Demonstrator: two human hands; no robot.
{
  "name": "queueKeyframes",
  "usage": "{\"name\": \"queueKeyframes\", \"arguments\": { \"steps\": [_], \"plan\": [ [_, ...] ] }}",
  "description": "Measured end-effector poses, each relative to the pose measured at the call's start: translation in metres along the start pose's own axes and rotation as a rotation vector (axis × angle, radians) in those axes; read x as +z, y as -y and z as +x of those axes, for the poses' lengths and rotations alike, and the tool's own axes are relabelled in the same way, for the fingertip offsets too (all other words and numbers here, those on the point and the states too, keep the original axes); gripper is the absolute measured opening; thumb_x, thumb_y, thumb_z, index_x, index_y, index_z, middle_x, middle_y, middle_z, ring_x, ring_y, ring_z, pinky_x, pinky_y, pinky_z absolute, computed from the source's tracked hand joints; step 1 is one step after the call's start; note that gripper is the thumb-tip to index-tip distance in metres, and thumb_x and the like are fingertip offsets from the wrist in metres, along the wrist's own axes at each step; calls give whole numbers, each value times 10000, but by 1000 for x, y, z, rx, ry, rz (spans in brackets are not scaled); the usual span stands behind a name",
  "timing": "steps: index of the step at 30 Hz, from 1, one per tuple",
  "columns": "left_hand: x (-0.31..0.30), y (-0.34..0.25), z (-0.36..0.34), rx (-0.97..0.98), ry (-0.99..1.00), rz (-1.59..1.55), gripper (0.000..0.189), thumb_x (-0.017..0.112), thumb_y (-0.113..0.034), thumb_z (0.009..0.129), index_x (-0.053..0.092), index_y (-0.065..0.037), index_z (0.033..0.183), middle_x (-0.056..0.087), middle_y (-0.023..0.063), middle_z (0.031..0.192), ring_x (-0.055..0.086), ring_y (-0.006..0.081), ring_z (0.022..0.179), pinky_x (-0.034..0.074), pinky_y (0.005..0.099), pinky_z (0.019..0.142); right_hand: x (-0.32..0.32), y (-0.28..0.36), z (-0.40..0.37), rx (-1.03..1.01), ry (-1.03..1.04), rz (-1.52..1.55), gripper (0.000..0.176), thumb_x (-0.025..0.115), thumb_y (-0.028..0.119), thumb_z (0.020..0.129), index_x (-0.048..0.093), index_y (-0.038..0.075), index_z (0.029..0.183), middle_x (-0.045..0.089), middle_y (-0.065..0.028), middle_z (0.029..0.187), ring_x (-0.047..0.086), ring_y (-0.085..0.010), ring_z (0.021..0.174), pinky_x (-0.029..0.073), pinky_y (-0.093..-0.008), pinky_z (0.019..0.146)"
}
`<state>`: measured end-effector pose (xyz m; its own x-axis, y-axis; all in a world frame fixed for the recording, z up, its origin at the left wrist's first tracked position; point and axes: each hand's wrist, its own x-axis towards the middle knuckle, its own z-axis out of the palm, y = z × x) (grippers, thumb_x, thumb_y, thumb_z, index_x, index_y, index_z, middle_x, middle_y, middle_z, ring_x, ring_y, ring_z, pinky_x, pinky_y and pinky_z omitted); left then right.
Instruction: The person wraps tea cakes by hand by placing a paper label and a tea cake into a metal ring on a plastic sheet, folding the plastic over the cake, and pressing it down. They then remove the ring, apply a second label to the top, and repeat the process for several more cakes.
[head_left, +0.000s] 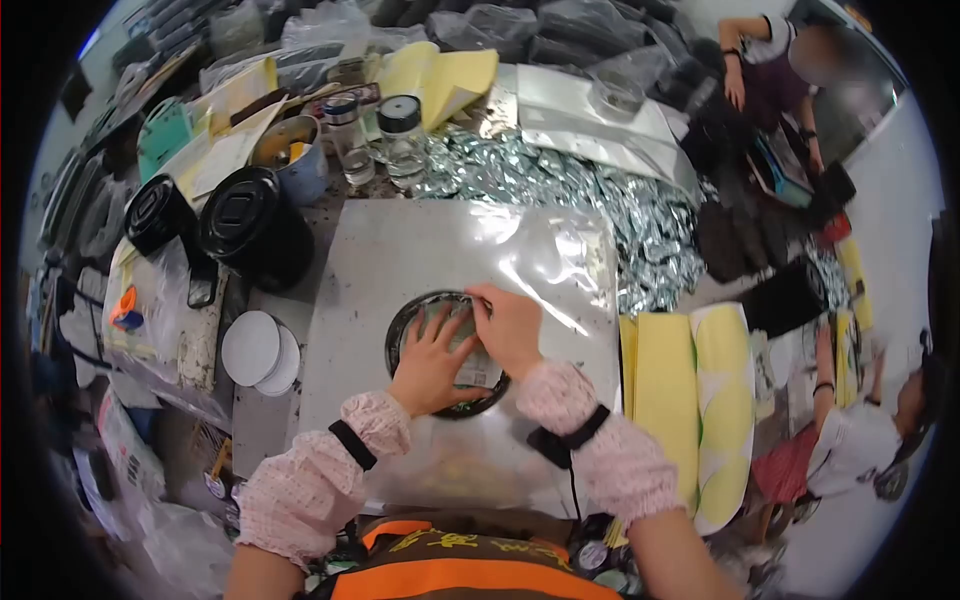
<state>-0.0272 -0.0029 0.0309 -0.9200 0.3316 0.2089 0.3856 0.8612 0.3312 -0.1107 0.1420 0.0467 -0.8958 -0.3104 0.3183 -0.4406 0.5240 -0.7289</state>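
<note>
A round container with a black rim [392, 345] lies on a shiny metal sheet [360, 260] in front of me. Inside its rim is a pale, greyish round surface with a small printed patch near the lower right. My left hand [436, 358] rests flat on that surface, fingers spread. At the top right of the rim, my right hand [510, 325] is curled, thumb and fingers pinched against the edge. Whatever is between those fingertips is too small to make out. Both forearms wear pink sleeve covers with black wrist straps.
Black tubs [258, 228], white discs [252, 347] and glass jars [402, 140] stand or lie to the left and back. Crumpled silver foil [560, 170] spreads behind the sheet. Yellow label sheets [665, 410] lie at right. Two other people, one a seated person [860, 440], are at the right.
</note>
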Motion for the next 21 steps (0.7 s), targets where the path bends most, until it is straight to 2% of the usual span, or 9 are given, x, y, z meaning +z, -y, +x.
{"name": "queueKeyframes", "arguments": {
  "steps": [1,3,4,5,7,10,13,17,21],
  "plan": [
    [-1,0,1,-41,30,-36,760,748,-533,783,555,-76,1360,448,213,1437,335,409,1405,236,617,1130,-11,19,-3,-63,-19,53,154,650,131,856,733,70,970,720,-144,843,686,-327,805,537,-403,698],
    [-4,-4,-7,-110,133,-116,735,761,-503,777,570,-69,1338,475,214,1403,376,417,1371,257,592,1127,-26,43,-25,-268,-87,22,185,678,43,845,742,57,1018,724,-130,848,700,-286,769,554,-323,682],
    [-3,-2,-14,-111,222,-230,656,761,-411,801,576,-60,1324,513,208,1359,448,434,1300,340,537,1091,-31,43,-33,-345,-161,40,188,672,30,852,742,50,1025,726,-129,846,704,-278,767,553,-317,682],
    [-7,-3,-25,180,-95,-228,469,734,-287,854,623,-57,1247,551,235,1305,556,389,1214,454,455,1028,-36,39,-37,-424,-240,53,191,665,17,860,742,42,1033,727,-129,844,709,-270,766,553,-311,681],
    [-43,-9,-46,407,-318,-217,454,723,-190,877,591,-28,1280,597,231,1245,627,340,1109,528,415,925,-42,10,-51,-101,-230,166,203,660,8,878,734,16,1067,733,-110,860,705,-209,775,550,-296,702],
    [-14,14,-54,-611,-583,-743,452,687,-170,922,562,-1,1322,651,201,1191,661,265,1017,543,352,872,-40,-25,-83,259,-130,313,269,629,-1,897,711,9,1153,737,-128,962,693,-159,842,543,-294,743],
    [9,36,-52,-816,-297,-945,442,661,-167,953,550,23,1337,688,154,1099,649,210,968,524,324,871,-35,-18,-98,359,-73,393,291,629,18,918,699,12,1200,738,-114,975,656,-121,845,533,-277,744],
    [-16,74,-99,-831,-428,-866,420,647,-136,955,570,35,1330,685,87,1123,614,139,965,497,285,865,-35,-17,-105,367,-20,412,248,638,39,931,697,-22,1164,728,-82,950,635,-96,831,517,-239,745],
    [-113,113,-211,-861,-346,-872,417,625,-109,966,565,29,1355,676,45,1172,597,96,1018,471,255,911,-31,-34,-114,417,32,478,278,622,43,937,649,-66,1191,713,-110,1000,664,-134,878,534,-260,792]
  ]
}}
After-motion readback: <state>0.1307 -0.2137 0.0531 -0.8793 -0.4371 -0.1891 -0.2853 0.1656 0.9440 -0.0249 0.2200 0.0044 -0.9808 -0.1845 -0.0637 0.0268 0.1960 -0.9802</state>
